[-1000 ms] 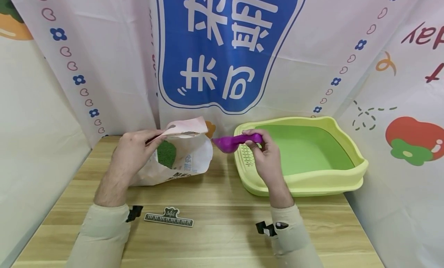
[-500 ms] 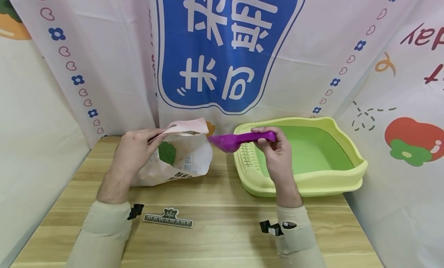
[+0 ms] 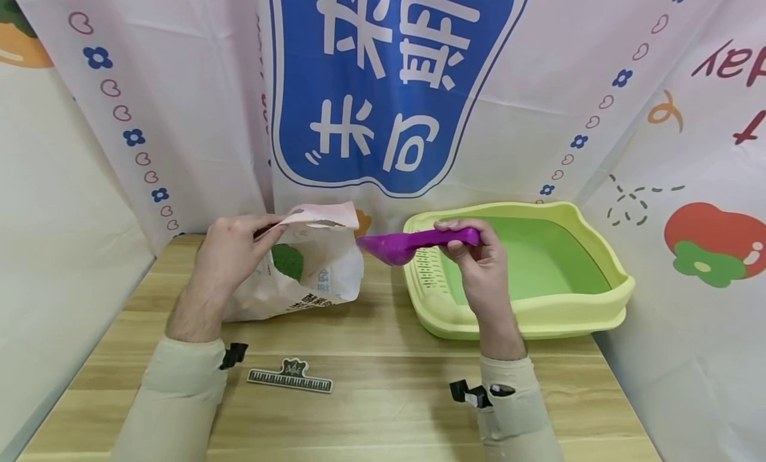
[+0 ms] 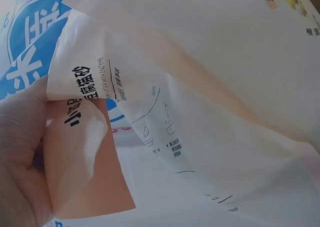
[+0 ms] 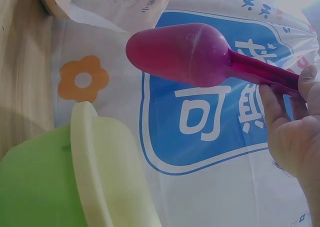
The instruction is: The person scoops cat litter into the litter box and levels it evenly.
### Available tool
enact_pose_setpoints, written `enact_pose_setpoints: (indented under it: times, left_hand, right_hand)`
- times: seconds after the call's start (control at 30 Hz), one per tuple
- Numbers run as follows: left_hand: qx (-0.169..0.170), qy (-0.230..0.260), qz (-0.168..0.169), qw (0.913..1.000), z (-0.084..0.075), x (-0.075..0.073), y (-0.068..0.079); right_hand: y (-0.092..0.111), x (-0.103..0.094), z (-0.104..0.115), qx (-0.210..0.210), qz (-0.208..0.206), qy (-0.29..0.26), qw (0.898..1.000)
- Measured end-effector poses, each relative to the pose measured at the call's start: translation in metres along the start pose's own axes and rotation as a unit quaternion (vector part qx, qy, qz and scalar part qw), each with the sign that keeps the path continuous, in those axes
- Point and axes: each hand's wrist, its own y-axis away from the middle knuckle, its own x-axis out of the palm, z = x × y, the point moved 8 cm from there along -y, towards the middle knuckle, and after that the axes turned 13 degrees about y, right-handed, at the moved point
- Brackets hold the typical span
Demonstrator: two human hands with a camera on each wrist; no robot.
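A white and pink bag of cat litter [image 3: 335, 266] lies on the table at the left, its mouth facing right. Green granules [image 3: 288, 261] show inside it. My left hand [image 3: 230, 256] pinches the upper edge of the bag's mouth and lifts it; in the left wrist view the folded pink flap [image 4: 107, 172] is held between thumb and fingers. My right hand [image 3: 481, 266] grips the handle of a purple scoop [image 3: 391, 247]. The scoop is held level in the air, its tip right at the bag's mouth, its handle over the litter box's left side.
A light green litter box [image 3: 556, 316] with a slotted left ledge [image 3: 429, 269] stands at the right. A black and white piano-patterned clip [image 3: 290, 375] lies near the table's front. Behind the wooden table [image 3: 371, 415] hangs a printed curtain [image 3: 509, 143].
My right hand has moved to the right and its hold now sits farther back on the scoop's handle; the scoop's tip has shifted slightly left. My left hand and the bag edge rose a little.
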Motion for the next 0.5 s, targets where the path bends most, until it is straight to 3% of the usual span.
enact_pose_setpoints:
  times: [0.23, 0.5]
  left_hand:
    - [-0.011, -0.004, 0.031, 0.9994, -0.001, 0.004, -0.005]
    - [0.001, -0.046, 0.080, 0.9957, -0.007, 0.011, -0.009]
  right_hand:
    - [0.000, -0.001, 0.006, -0.010, 0.008, -0.002, 1.000]
    - [0.001, 0.003, 0.012, -0.027, 0.026, -0.023, 0.999]
